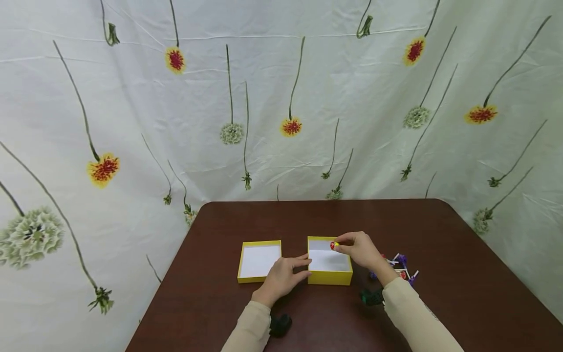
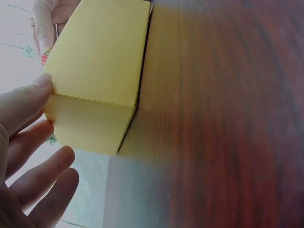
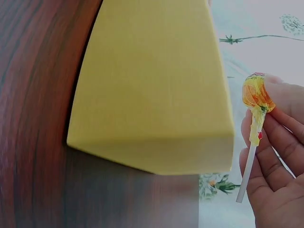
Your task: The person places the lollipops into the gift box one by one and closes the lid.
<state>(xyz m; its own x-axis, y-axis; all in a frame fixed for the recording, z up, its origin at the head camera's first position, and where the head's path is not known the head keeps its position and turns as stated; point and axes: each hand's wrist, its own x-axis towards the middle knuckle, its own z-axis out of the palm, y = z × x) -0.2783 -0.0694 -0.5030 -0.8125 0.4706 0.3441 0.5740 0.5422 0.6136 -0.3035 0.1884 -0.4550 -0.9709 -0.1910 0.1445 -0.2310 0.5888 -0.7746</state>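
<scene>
A lollipop (image 3: 257, 95) in an orange and yellow wrapper is pinched between the thumb and fingers of my right hand (image 1: 362, 250). Its white stick points down across the palm in the right wrist view. That hand is over the right part of a yellow box (image 1: 330, 278) with a white inside, which stands upright with its top uncovered. At the box's left side, my left hand (image 1: 283, 277) touches the wall with its thumb and fingertips. The left wrist view shows the thumb (image 2: 29, 97) at the box's edge, the lower fingers spread apart.
Left of the box lies its yellow-rimmed lid (image 1: 258, 262), white inside facing up. Several more lollipops (image 1: 401, 260) with purple and red wrappers lie in a pile on the dark brown table (image 1: 462, 288), partly behind my right forearm. A flowered curtain (image 1: 272, 98) hangs behind the table.
</scene>
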